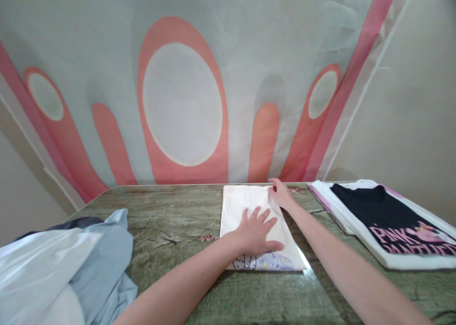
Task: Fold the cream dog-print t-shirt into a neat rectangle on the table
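Note:
A folded cream garment (233, 201) with a purple print along its near edge lies flat on the table, its far edge close to the table's back edge. Spread over its middle, palm down with fingers apart, is my left hand (255, 231). My right hand (280, 193) is at the garment's far right corner, thumb and fingers closed on the edge there. The print is partly covered by my left hand and wrist.
On the right sits a pile of folded T-shirts (363, 244), a black T-shirt (377, 206) with pink lettering on top. Loose grey-blue and white clothes (107, 253) are heaped at left. Behind the wood-patterned table (167, 220) hangs a pink-and-grey printed backdrop (238, 54).

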The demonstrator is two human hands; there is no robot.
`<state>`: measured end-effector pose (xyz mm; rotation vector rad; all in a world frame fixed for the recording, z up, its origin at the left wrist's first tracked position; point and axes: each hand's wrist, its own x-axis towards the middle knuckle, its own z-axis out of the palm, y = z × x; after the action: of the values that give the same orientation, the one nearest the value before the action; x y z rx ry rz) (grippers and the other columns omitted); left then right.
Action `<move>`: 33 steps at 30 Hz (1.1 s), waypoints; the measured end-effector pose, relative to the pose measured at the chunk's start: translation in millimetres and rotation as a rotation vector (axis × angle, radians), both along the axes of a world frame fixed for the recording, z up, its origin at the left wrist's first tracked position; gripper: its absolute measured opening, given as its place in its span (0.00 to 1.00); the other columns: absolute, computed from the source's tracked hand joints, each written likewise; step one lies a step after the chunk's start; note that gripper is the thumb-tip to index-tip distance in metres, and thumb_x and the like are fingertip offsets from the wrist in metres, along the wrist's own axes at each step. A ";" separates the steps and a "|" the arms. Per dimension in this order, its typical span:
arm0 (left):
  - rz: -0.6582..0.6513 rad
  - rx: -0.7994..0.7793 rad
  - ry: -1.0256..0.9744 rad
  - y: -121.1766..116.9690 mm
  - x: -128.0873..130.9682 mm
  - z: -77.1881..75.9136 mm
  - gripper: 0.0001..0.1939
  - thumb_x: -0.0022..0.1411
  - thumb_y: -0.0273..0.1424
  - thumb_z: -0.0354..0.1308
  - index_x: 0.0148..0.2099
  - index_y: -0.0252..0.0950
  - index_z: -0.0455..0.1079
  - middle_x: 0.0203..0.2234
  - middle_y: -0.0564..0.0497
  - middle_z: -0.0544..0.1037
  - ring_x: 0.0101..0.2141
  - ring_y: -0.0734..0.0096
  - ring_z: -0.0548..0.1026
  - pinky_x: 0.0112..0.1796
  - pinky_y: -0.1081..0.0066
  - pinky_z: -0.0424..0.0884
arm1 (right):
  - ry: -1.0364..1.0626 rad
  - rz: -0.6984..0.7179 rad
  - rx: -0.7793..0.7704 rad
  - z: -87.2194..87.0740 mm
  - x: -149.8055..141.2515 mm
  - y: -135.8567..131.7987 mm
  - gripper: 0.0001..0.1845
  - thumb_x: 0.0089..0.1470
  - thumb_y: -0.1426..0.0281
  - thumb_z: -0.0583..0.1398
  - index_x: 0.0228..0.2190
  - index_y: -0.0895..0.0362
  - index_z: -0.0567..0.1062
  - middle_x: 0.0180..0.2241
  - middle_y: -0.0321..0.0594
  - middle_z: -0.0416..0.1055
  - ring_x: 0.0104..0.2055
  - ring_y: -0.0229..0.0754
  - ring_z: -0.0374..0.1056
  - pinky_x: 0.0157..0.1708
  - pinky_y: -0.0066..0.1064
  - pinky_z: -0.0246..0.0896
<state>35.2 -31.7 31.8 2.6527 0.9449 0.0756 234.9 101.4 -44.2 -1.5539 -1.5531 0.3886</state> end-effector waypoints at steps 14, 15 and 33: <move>0.490 0.179 -0.067 99.4 -82.9 -35.6 0.26 0.64 0.42 0.41 0.61 0.37 0.51 0.61 0.43 0.50 0.60 0.57 0.48 0.55 0.54 0.46 | -0.279 -0.017 0.000 8.8 -10.4 -18.8 0.18 0.52 0.65 0.55 0.45 0.57 0.68 0.41 0.47 0.72 0.41 0.47 0.67 0.41 0.36 0.59; 0.520 0.190 -0.105 103.7 -86.7 -36.9 0.25 0.63 0.39 0.43 0.60 0.36 0.53 0.60 0.42 0.54 0.59 0.58 0.51 0.55 0.56 0.48 | -0.288 -0.024 0.005 8.1 -10.5 -18.9 0.18 0.52 0.65 0.55 0.45 0.57 0.68 0.41 0.47 0.71 0.42 0.48 0.67 0.42 0.37 0.59; 0.790 0.012 -0.562 126.3 -87.1 -41.2 0.26 0.42 0.29 0.64 0.45 0.33 0.64 0.31 0.51 0.74 0.31 0.70 0.73 0.34 0.74 0.65 | 0.333 0.255 -0.098 7.0 2.8 -16.4 0.23 0.42 0.73 0.63 0.43 0.57 0.67 0.39 0.44 0.73 0.40 0.43 0.70 0.42 0.37 0.64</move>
<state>-51.9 94.6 -9.4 1.9125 1.6668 0.9357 237.8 85.0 -37.3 -1.2850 -1.4857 0.8340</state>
